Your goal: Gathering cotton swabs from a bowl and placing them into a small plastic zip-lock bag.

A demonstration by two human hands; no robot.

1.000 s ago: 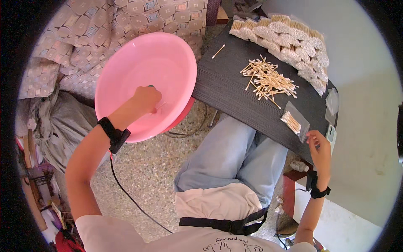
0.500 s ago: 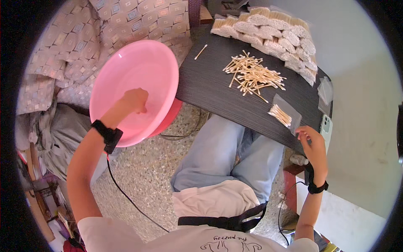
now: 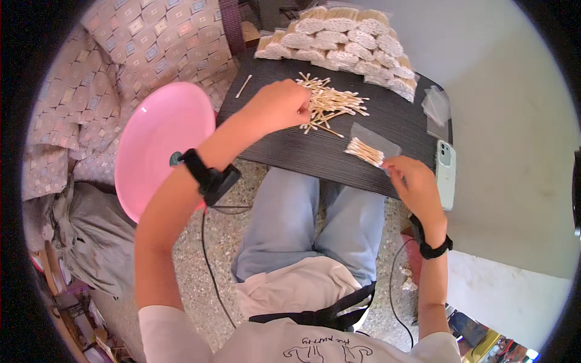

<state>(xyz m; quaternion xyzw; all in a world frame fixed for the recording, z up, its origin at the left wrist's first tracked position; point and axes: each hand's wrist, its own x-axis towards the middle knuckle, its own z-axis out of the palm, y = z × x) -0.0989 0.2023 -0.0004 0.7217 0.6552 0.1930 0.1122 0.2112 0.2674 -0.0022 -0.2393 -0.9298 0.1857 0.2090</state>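
My left hand (image 3: pixel 279 106) is at the left side of a loose pile of cotton swabs (image 3: pixel 340 103) on the dark table. Its fingers are curled down, and whatever they grip is hidden. My right hand (image 3: pixel 416 184) pinches the near corner of a small clear plastic bag (image 3: pixel 382 140). On that bag's near side lies a short row of cotton swabs (image 3: pixel 364 151); I cannot tell whether they are inside it. One single swab (image 3: pixel 243 86) lies apart at the table's left.
Stacked bundles of swabs (image 3: pixel 339 39) fill the table's far edge. Flat clear bags (image 3: pixel 437 109) and a pale phone (image 3: pixel 446 172) lie at the right edge, near the wall. A pink basin (image 3: pixel 151 130) stands left of the table (image 3: pixel 290 154), under my left forearm.
My left hand has moved from the pink basin to the swab pile. My right hand stays at the bag's corner. The whole view has shifted, with the table now further left.
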